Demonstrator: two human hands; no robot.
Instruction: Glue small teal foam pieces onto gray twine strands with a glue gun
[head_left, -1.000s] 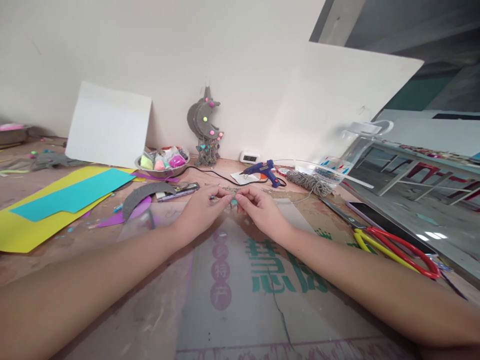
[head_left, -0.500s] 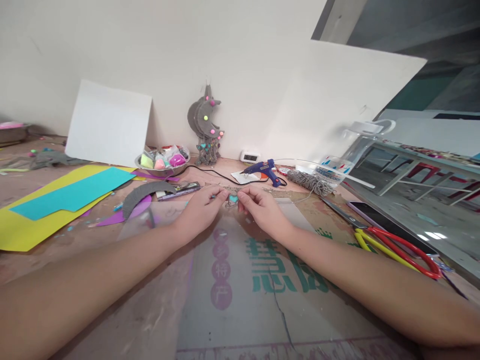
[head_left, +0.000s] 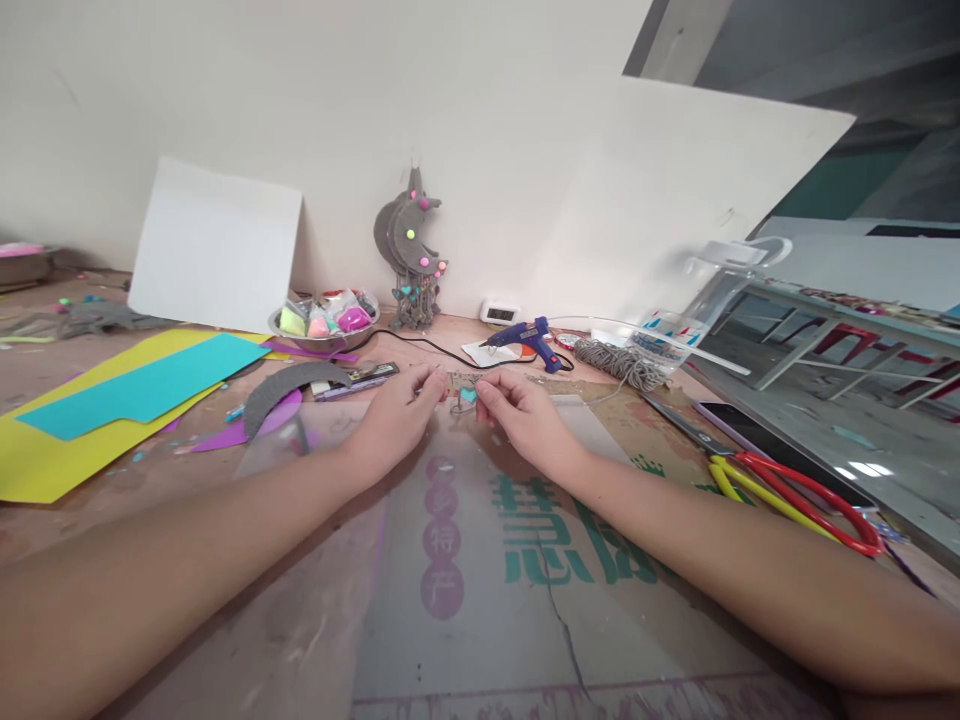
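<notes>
Head view: right hand point(head_left: 525, 418) pinches a small teal heart-shaped cutout point(head_left: 467, 396); left hand point(head_left: 396, 415), just beside it, is pinched closed, contents unclear. Cutout is probably light and flimsy, so grip its edge.

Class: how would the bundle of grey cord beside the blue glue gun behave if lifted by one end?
Probably floppy: the grey cord lies in a loose, slack heap. Likely light for its size, being thin strands. Its loops may trail or unravel rather than rise together.
</notes>
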